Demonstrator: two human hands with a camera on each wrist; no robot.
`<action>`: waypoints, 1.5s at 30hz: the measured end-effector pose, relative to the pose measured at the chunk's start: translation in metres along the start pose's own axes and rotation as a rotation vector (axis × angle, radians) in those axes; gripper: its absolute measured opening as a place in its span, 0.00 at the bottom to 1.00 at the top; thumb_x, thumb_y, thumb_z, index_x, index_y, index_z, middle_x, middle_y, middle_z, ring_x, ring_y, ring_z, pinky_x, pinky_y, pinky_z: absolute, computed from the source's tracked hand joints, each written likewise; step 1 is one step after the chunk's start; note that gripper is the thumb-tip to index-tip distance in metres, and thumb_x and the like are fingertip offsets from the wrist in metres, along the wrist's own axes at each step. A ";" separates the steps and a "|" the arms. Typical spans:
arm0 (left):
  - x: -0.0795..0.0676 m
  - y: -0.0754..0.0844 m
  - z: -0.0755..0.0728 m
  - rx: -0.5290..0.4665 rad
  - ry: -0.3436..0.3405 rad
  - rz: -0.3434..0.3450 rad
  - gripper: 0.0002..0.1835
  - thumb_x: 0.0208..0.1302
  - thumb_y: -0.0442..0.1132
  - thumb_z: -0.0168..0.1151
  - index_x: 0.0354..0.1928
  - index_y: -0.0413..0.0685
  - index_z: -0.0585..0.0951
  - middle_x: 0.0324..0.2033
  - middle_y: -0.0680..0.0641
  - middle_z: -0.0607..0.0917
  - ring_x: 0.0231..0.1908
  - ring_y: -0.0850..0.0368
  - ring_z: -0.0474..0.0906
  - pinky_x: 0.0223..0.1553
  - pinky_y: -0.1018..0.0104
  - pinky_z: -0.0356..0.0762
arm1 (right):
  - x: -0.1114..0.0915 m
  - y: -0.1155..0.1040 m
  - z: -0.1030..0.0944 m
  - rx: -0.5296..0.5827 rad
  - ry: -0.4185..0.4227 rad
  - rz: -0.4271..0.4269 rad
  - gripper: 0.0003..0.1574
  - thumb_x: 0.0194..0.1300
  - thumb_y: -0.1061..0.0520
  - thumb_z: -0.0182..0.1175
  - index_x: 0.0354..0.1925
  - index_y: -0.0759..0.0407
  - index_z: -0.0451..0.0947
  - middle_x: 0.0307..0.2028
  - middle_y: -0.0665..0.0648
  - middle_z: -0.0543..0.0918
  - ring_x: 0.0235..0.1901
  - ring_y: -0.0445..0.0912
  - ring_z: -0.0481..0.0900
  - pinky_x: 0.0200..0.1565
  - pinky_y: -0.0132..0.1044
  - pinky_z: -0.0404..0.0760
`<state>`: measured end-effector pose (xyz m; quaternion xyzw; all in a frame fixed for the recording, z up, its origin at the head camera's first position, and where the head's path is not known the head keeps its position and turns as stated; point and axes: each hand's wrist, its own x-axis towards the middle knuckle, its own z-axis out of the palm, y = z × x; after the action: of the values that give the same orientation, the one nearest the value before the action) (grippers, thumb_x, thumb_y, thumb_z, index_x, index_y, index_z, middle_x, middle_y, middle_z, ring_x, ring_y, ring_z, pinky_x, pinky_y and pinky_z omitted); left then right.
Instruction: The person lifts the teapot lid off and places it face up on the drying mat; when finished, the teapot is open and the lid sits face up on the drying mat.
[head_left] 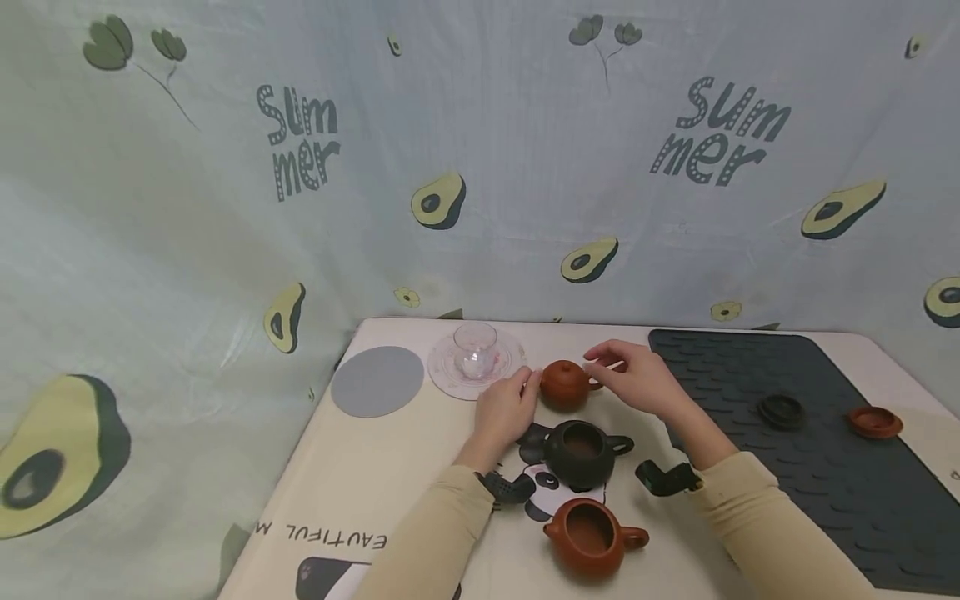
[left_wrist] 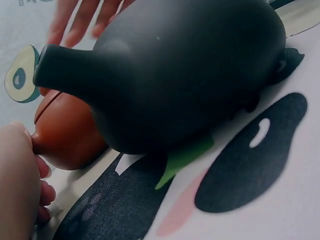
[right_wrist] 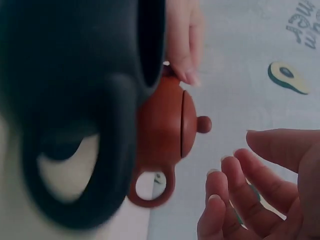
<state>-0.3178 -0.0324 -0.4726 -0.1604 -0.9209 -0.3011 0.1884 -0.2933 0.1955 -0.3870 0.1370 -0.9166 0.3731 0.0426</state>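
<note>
Backing the lidded red-clay teapot (head_left: 564, 387): avocado-print curtain (head_left: 510, 150); beneath it, pale printed tabletop (head_left: 352, 467). Left hand (head_left: 508, 406) pinches teapot's spout (left_wrist: 38, 143); right hand (head_left: 636, 379) beside its handle (right_wrist: 167, 192), fingers (right_wrist: 255, 207) loosely curved, thumb (right_wrist: 282, 146) apart, gripping nothing

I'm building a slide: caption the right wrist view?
Left hand holds lidded brown teapot; right hand hovers apart; dark teapot in front.

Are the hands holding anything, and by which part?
The left hand pinches the lidded teapot by its spout; the right hand holds nothing.
</note>
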 end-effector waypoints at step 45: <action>0.000 -0.001 -0.003 -0.067 -0.031 0.012 0.19 0.81 0.55 0.47 0.31 0.57 0.76 0.21 0.58 0.73 0.26 0.60 0.71 0.28 0.68 0.63 | 0.014 0.013 0.036 -0.030 0.100 -0.071 0.17 0.69 0.51 0.69 0.53 0.57 0.86 0.32 0.52 0.80 0.33 0.49 0.76 0.27 0.37 0.71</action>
<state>-0.3174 -0.0355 -0.4708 -0.1766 -0.9121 -0.3283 0.1705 -0.3094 0.1762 -0.4189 0.1498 -0.9133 0.3642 0.1035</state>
